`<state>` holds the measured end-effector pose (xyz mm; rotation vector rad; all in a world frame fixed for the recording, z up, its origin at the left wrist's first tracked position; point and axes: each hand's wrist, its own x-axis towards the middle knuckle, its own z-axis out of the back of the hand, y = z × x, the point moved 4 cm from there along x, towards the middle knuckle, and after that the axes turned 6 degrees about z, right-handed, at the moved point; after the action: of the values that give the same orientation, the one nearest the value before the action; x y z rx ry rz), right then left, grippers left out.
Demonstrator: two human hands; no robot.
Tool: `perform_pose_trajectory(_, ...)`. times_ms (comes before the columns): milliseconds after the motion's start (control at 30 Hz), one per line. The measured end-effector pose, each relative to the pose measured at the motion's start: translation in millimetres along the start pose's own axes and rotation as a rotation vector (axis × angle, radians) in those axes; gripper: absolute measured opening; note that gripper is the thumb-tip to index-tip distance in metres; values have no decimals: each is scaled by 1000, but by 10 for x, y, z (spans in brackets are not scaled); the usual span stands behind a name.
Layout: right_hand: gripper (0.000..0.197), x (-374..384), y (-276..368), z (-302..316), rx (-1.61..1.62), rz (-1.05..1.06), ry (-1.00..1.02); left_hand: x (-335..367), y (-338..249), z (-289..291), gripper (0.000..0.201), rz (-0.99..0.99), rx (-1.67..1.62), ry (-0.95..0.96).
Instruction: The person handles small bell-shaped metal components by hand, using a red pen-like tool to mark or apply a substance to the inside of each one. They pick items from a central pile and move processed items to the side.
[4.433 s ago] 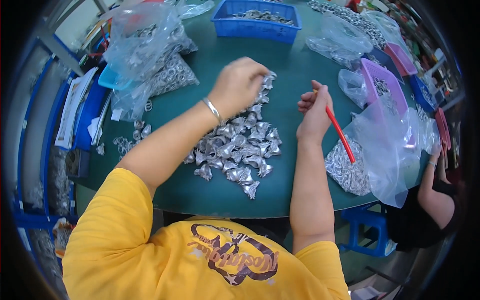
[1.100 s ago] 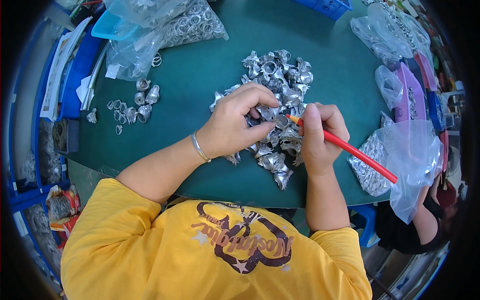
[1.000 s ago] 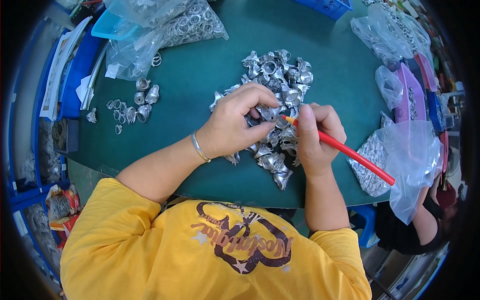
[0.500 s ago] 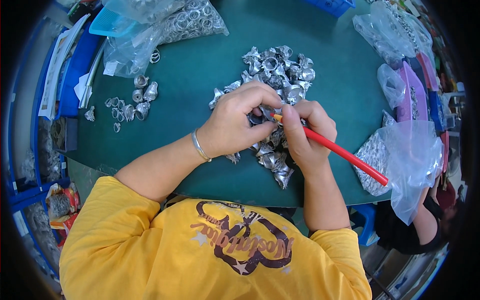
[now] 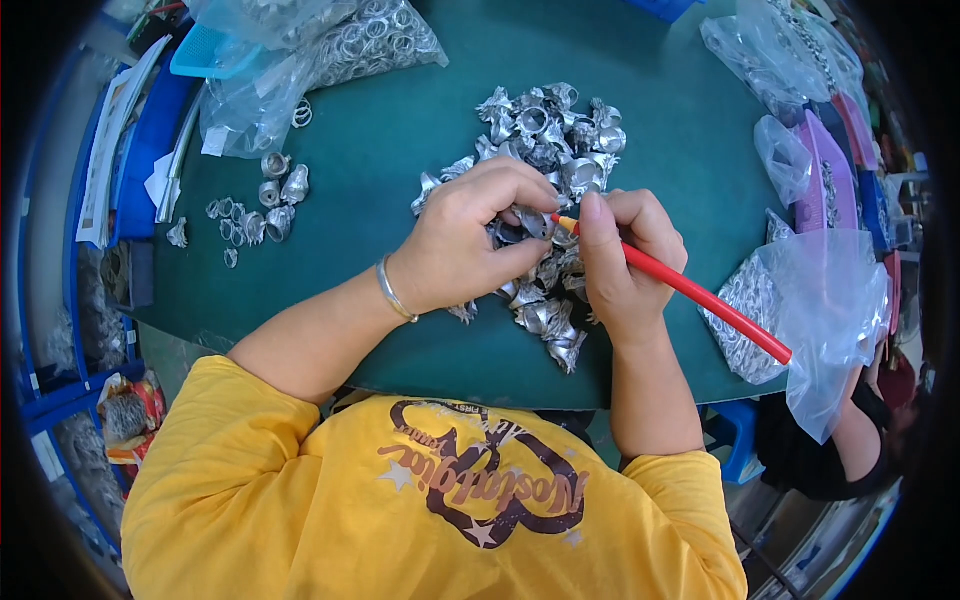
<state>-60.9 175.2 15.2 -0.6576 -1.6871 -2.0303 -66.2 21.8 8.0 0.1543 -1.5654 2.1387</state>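
My left hand (image 5: 470,235) pinches a silvery metal ring (image 5: 530,222) between thumb and forefinger, partly covered by the fingers. A red pencil (image 5: 700,300) is gripped in my right hand (image 5: 630,255), its sharpened tip pointing left at the ring and apparently touching it or very close. Both hands are above a heap of rough silvery rings (image 5: 545,125) with ornate tops. More of those rings stick out below and beyond the hands.
Several loose rings and castings (image 5: 270,200) lie on the green table (image 5: 370,150) at left. A clear bag of rings (image 5: 370,45) lies far left. At right are plastic bags (image 5: 830,310) and a purple tray (image 5: 825,180). Another person's arm (image 5: 855,430) shows at lower right.
My right hand and the red pencil have shifted slightly right, and the ring in my left fingers now shows more. The left hand has barely moved.
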Motion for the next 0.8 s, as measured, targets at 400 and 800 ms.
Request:
perform_pose_trajectory(400, 19, -23, -84, 100, 81, -61, -92, -29, 29, 23, 30, 127, -50, -38)
perform_pose_trajectory(800, 18, 1, 38, 32, -12, 39, 5, -34, 56, 7, 31, 90, -37, -24)
